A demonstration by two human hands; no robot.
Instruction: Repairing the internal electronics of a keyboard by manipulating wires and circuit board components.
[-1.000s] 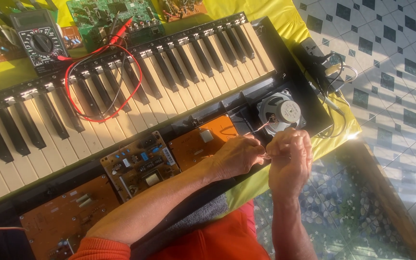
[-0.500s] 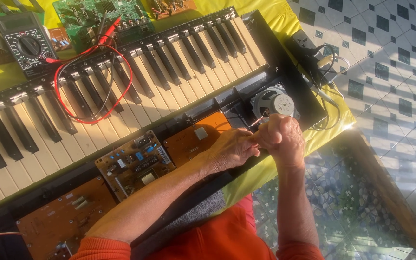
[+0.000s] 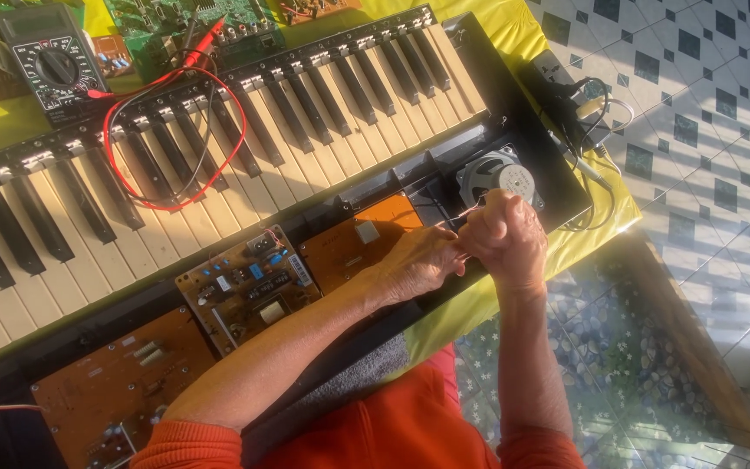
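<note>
L hand: over the open keyboard case, fingers curled narrow, tips pinching sth thin at the R fist; looks like a wire, too small to be sure.
R hand: closed in a fist, touching L fingertips, just in front of the speaker. Grips sth small inside; can't tell what.
Speaker: round, grey, seated in the case's right end, just beyond the R hand. Thin leads run from it toward the hands.
Step, judged: fine work on the speaker leads. Keep both wrists braced on the case edge, pull gently, leave slack so the speaker tabs aren't strained.
Boards: orange board under L wrist; brown board w/ blue parts beside it, under the forearm; another brown board far left. Forearm hangs over the parts; don't lean on them.
Keys: full row lies beyond the boards, well clear of the hands.
Red lead: looped over the keys, runs to the meter at top left.
Green board: top edge, beside meter.
Power strip: right of case on yellow cloth, cables tangled near speaker; snag risk.
</note>
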